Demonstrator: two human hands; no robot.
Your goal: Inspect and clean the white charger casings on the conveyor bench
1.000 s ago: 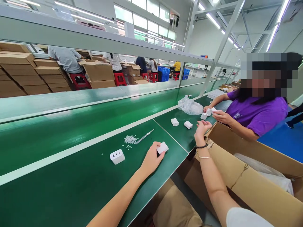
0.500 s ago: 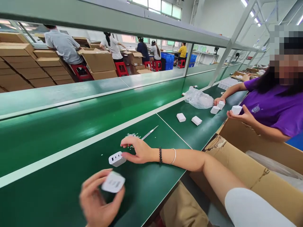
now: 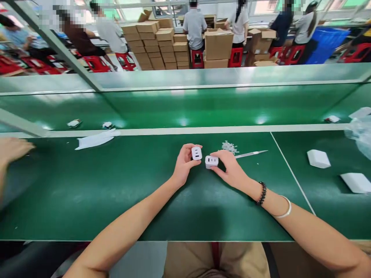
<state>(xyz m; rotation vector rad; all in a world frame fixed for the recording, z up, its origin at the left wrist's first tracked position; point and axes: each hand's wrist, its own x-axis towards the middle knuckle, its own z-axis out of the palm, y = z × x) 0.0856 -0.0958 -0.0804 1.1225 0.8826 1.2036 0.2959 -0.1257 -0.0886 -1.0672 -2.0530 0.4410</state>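
Between the thumb and fingers of my left hand (image 3: 182, 166) is a white USB charger (image 3: 196, 153), tilted up so its port face shows. My right hand (image 3: 233, 172) grips a second white USB charger (image 3: 211, 162) at its right side, thumb below and index finger above, ports facing me. The two chargers are close together but apart. Just behind my right hand lies a pile of tiny pale pieces (image 3: 228, 146). A slim, pointed white tool (image 3: 252, 153) rests on the green table (image 3: 162, 208) beside the pile.
Two white blocks, a nearer one (image 3: 357, 182) and a farther one (image 3: 319, 158), lie at the right, near a clear plastic bag (image 3: 361, 133). White strips (image 3: 97, 139) lie at the left. Another person's blurred hand (image 3: 16, 150) is at the left edge. A metal post (image 3: 23, 122) stands there.
My view has swung left and now faces the table squarely. My left hand has brought its charger up beside the other one, turning its ports into view. My right hand now grips its charger.
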